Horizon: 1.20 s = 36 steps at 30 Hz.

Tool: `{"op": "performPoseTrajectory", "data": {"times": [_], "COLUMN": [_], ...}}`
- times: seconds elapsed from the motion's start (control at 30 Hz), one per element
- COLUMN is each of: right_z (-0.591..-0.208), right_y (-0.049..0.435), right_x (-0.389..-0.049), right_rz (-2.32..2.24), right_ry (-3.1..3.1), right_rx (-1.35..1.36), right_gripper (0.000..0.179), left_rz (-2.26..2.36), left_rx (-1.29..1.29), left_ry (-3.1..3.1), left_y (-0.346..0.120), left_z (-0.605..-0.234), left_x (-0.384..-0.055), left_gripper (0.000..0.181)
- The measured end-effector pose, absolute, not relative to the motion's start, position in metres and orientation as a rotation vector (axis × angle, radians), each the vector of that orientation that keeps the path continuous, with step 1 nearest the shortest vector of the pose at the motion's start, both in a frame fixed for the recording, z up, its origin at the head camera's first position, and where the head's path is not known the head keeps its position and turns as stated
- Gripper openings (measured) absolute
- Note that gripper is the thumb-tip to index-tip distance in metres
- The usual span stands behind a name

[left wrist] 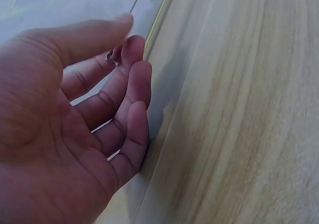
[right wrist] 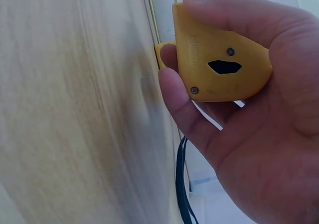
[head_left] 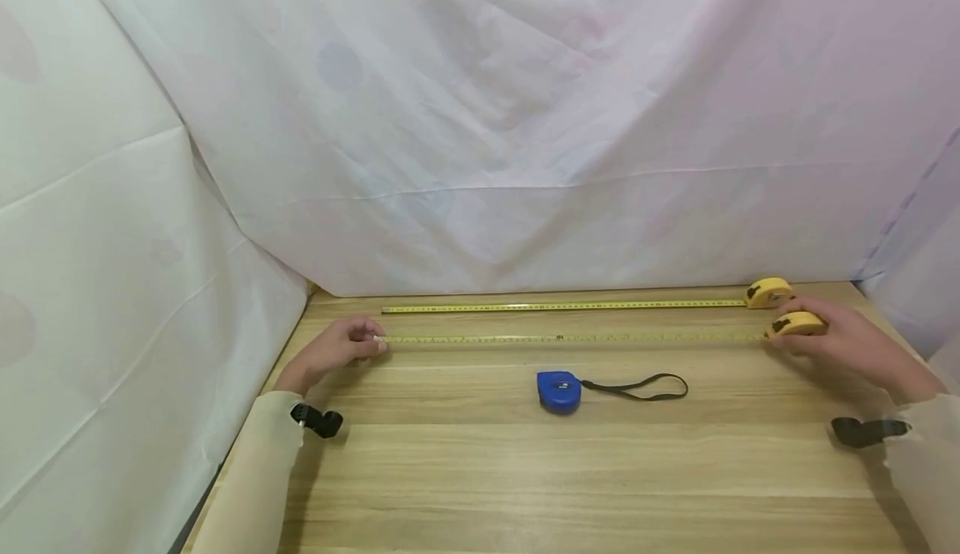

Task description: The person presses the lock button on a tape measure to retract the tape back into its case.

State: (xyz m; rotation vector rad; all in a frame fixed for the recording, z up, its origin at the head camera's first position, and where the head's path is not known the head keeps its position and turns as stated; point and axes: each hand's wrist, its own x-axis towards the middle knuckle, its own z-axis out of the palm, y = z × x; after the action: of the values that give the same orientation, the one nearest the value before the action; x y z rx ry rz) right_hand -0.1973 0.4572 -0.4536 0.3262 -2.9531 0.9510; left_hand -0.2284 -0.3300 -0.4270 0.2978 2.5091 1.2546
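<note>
A yellow tape measure (right wrist: pixel 214 59) is in my right hand (head_left: pixel 843 341), its case gripped between thumb and fingers. Its blade (head_left: pixel 600 338) stretches left across the table to my left hand (head_left: pixel 337 352), where thumb and fingertips pinch the end hook (left wrist: pixel 112 58). In the left wrist view the other fingers curl loosely below. Behind this one lies a second yellow tape measure (head_left: pixel 768 291), with its blade (head_left: pixel 570 306) drawn out to the left, roughly parallel. Nearer me is a blue tape measure (head_left: pixel 558 391) with a black wrist strap (head_left: pixel 637 389), touched by neither hand.
The wooden table (head_left: pixel 525 479) runs back to a hanging white cloth (head_left: pixel 480 121). Another cloth (head_left: pixel 112 287) borders the left side. Black wrist cameras (head_left: pixel 318 421) sit on both forearms. A dark strap (right wrist: pixel 182 189) hangs near the right hand in the right wrist view.
</note>
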Motion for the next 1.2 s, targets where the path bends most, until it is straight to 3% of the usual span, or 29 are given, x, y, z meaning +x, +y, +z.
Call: {"op": "performPoseTrajectory", "data": {"times": [0.33,0.73,1.2], "right_z": [-0.455,-0.462,-0.462], "right_y": [0.455,0.438,0.425], "right_x": [-0.189,-0.186,-0.196], "right_rz": [1.191,1.417,1.251], "right_ry": [-2.786,-2.663,-2.629], "right_rx": [0.284,0.004,-0.017], "right_gripper": [0.038,0.05,0.049], "left_rz": [1.516,1.793,1.921], "left_rx": [0.145,0.078,-0.009], "left_ry": [2.432,2.372,2.308], "left_y": [-0.323,-0.313,-0.313], "left_z": [-0.43,-0.431,-0.426], "left_x": [-0.232,-0.231,-0.227], "left_gripper": [0.032,0.035,0.026]}}
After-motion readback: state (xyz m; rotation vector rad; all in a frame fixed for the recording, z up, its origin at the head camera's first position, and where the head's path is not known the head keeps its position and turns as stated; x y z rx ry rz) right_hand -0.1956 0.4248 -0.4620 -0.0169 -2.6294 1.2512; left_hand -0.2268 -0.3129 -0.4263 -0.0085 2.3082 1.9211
